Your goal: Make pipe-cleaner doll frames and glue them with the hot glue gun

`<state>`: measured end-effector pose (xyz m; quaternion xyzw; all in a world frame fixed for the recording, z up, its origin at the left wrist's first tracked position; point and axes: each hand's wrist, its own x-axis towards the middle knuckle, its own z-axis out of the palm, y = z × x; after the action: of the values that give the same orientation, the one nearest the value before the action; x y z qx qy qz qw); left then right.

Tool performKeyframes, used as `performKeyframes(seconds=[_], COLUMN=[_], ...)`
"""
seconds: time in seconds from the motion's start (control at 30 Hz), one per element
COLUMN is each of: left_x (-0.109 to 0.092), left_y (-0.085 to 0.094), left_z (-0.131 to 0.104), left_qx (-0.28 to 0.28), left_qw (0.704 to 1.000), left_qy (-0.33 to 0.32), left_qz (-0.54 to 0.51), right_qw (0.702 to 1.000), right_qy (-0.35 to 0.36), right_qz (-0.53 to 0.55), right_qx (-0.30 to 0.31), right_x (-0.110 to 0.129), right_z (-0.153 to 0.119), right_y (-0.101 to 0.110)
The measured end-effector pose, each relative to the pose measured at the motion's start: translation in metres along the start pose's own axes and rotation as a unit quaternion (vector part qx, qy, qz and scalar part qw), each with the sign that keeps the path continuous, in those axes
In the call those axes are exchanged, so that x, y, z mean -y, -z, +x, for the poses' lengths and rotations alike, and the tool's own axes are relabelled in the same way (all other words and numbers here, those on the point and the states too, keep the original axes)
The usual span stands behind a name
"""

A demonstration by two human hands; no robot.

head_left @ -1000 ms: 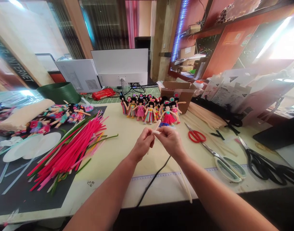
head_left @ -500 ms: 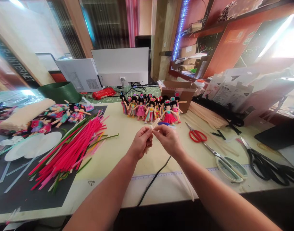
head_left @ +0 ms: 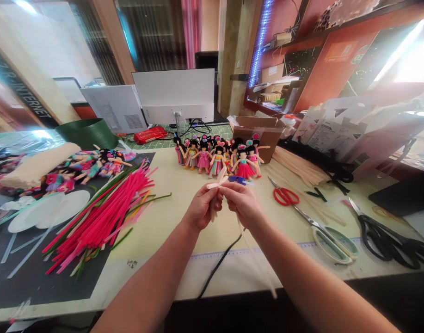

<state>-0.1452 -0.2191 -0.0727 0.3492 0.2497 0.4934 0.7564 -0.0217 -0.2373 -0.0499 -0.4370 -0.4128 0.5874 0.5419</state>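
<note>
Cream fuzzy stems (head_left: 219,179) are pinched between my two hands above the middle of the table, their ends fanning up and left. My left hand (head_left: 203,206) is closed round them, with more cream ends hanging below its fingers. The fingertips of my right hand (head_left: 242,203) press on the same stems from the right, and a long cream strand (head_left: 255,252) trails down from there to the table edge. Just beyond my hands stand several small dolls (head_left: 217,159) with black hair and colourful skirts. A blue item (head_left: 237,179) lies behind my right hand.
Pink and green stems (head_left: 104,217) lie at left, near white discs (head_left: 64,209) and piled dolls (head_left: 89,169). Red-handled scissors (head_left: 286,195), pale-handled scissors (head_left: 333,240) and black scissors (head_left: 381,240) are at right. A cardboard box (head_left: 256,132) and monitor (head_left: 175,90) stand behind.
The cream stems have fanned out more above my fingers, with one end now pointing left. My right hand has shifted slightly left, and the trailing strand has swung left.
</note>
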Motion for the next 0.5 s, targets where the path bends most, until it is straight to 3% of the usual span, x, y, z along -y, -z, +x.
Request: performKeyframes(seconds=[0.2, 0.5], left_x=[0.0017, -0.0026], left_y=[0.0010, 0.0042], left_z=[-0.0006, -0.0009], left_qx=[0.033, 0.063], left_qw=[0.997, 0.994], left_qy=[0.038, 0.072], left_qz=[-0.066, -0.053], right_qw=[0.994, 0.998], right_qy=[-0.007, 0.028], right_qz=[0.098, 0.013], right_qx=[0.053, 0.057], right_x=[-0.0065, -0.0042], right_z=[0.0001, 0.0000], right_y=[0.0015, 0.0071])
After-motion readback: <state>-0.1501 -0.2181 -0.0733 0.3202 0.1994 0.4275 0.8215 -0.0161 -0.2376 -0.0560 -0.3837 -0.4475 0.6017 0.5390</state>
